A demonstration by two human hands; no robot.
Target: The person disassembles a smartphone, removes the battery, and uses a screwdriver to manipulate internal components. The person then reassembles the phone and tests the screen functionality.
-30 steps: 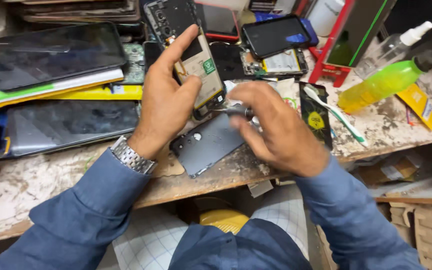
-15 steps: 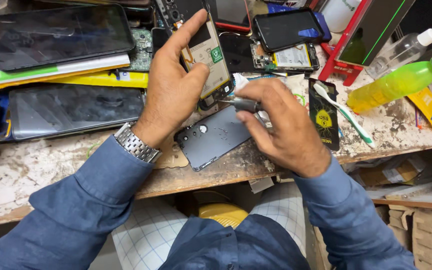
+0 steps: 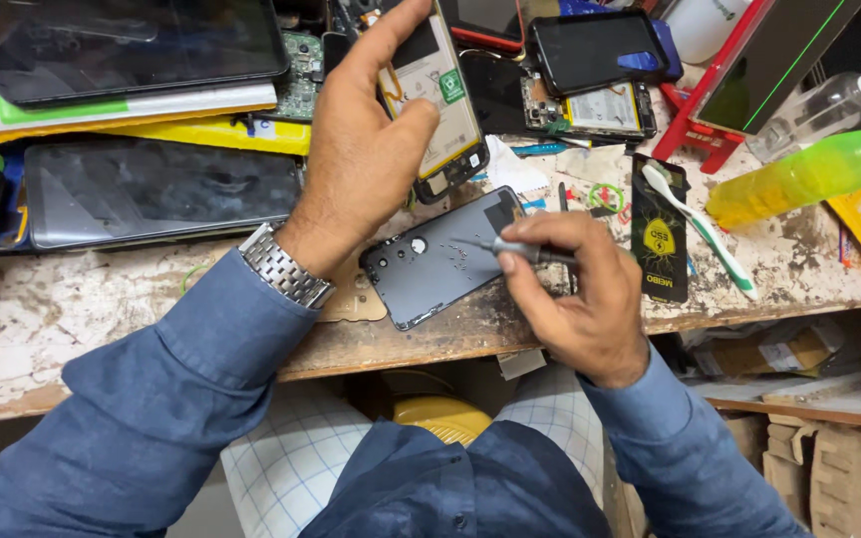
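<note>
The left hand [image 3: 366, 149] grips an opened phone [image 3: 440, 95], battery exposed, top edge cut off. The right hand [image 3: 575, 299] pinches a screwdriver [image 3: 510, 249], its handle hidden.

My left hand [image 3: 371, 149] covers much of the opened phone [image 3: 435, 95], whose top runs off the picture's edge. My right hand [image 3: 575, 299] hides the screwdriver [image 3: 510, 249] handle. The screws on the back cover [image 3: 445, 261] near the counter's [image 3: 102, 309] front edge are too small to tell apart.

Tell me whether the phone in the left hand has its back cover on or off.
Off. The phone in the left hand shows its bare battery, and a dark back cover lies on the bench.
</note>
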